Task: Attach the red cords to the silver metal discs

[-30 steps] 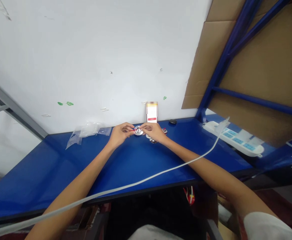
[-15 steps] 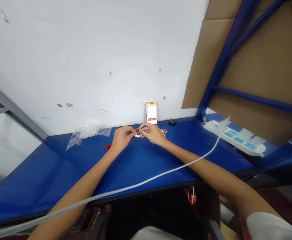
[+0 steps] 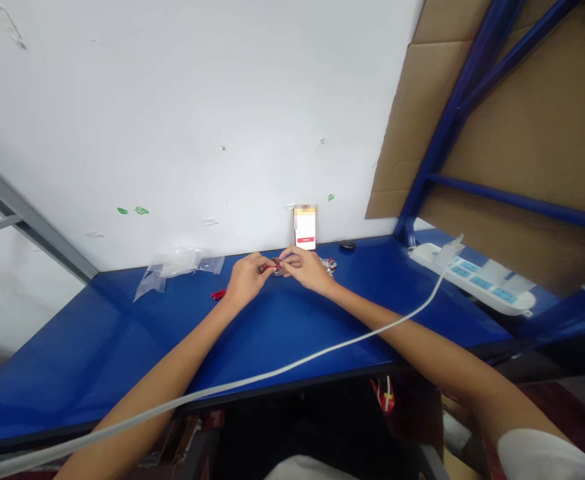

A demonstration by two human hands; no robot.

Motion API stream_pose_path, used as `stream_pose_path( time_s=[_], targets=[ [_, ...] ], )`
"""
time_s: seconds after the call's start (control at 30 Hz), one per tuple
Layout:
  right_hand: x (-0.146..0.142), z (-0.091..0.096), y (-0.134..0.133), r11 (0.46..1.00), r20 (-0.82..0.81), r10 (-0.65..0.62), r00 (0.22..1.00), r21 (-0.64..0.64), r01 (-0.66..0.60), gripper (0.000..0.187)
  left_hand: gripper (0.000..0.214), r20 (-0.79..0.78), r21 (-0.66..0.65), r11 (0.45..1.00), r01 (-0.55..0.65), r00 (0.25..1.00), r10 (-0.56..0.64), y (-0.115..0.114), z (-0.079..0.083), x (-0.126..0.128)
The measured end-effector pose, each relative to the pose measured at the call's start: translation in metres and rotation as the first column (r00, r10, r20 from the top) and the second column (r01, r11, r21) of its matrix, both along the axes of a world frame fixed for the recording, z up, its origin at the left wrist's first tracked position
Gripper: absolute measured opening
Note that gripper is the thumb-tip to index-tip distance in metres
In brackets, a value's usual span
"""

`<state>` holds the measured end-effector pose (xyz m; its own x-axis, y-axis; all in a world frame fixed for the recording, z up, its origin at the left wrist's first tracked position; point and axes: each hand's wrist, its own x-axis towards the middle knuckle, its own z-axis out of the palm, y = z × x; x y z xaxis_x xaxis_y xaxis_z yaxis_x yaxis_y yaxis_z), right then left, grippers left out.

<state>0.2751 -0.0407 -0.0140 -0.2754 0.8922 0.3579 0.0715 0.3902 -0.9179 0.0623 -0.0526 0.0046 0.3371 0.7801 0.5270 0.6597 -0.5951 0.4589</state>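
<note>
My left hand [image 3: 245, 280] and my right hand [image 3: 306, 267] meet at the back of the blue table [image 3: 272, 333]. Their fingertips pinch together on a small round metal part [image 3: 276, 267] with a red wire on it. The part is mostly covered by my fingers. A loose red wire piece [image 3: 217, 294] lies on the table just left of my left hand. More small metal parts [image 3: 329, 264] sit right behind my right hand.
A white card with a red stripe [image 3: 305, 228] leans on the wall. Clear plastic bags [image 3: 177, 263] lie at the back left. A white power strip [image 3: 472, 277] sits at the right, its white cable [image 3: 322, 350] crossing the table. Blue shelf frame [image 3: 452, 113] with cardboard stands right.
Both hands have closed tighter over the metal part, which showed plainly a second ago. The loose red wire piece now shows on the table left of my left hand.
</note>
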Motion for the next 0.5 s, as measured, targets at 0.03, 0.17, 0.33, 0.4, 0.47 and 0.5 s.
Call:
stream_pose_path(
  time_s=[0.03,0.17,0.33,0.4,0.47,0.5],
  targets=[
    [-0.0001,0.0004,-0.0005,1.0,0.002,0.0,1.0,0.005,0.0,0.019,0.014,0.002,0.001,1.0,-0.005,1.0,0.005,-0.0004,-0.0002,0.0005],
    [-0.0006,0.0011,-0.0022,1.0,0.014,-0.007,1.0,0.028,0.006,0.014,0.011,0.047,0.02,0.999,-0.035,0.998,0.034,-0.0012,-0.0026,0.003],
    [-0.0012,-0.0006,-0.0035,0.999,0.038,-0.001,0.999,0.037,-0.001,0.013,0.009,0.052,0.029,0.997,-0.076,0.996,0.075,-0.0005,-0.0074,0.0049],
    [-0.0016,-0.0018,-0.0039,0.999,0.046,0.001,0.999,0.051,-0.004,0.013,0.009,0.049,0.042,0.994,-0.097,0.994,0.095,-0.0001,-0.0091,0.0049],
    [-0.0021,-0.0036,-0.0043,0.997,0.064,0.004,0.998,0.082,-0.009,0.013,0.009,0.05,0.047,0.992,-0.117,0.992,0.115,-0.0002,-0.0101,0.0048],
    [-0.0023,-0.0046,-0.0045,0.995,0.079,0.004,0.997,0.098,-0.012,0.014,0.009,0.05,0.046,0.991,-0.127,0.991,0.125,-0.0006,-0.0101,0.0048]
  ],
)
